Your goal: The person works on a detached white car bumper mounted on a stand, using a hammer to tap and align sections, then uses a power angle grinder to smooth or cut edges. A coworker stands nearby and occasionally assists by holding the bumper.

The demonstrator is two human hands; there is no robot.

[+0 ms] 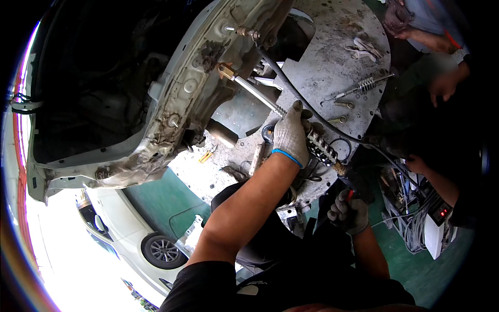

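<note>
My left hand (288, 135), in a knitted glove with blue cuff, grips a long silver rod assembly (258, 95) that ends at a brass-colored end piece (226, 71) against the rusty white vehicle body (166, 122). Down the assembly, past my hand, sit a spring-like section (319, 147) and a brass fitting (340, 169). My right hand (347, 213), in a grey glove, is closed on a black tool with a red part (350, 194) at the assembly's lower end. A black hose (286, 80) runs diagonally beside the rod, above my left hand.
A perforated metal table (332, 28) holds a spring tool (366, 86), gloves (362, 49) and small tools. Co-workers' hands (442, 91) (416, 164) show at right, beside a cable-draped machine (434, 229). A white car (117, 218) stands lower left on the green floor (150, 192).
</note>
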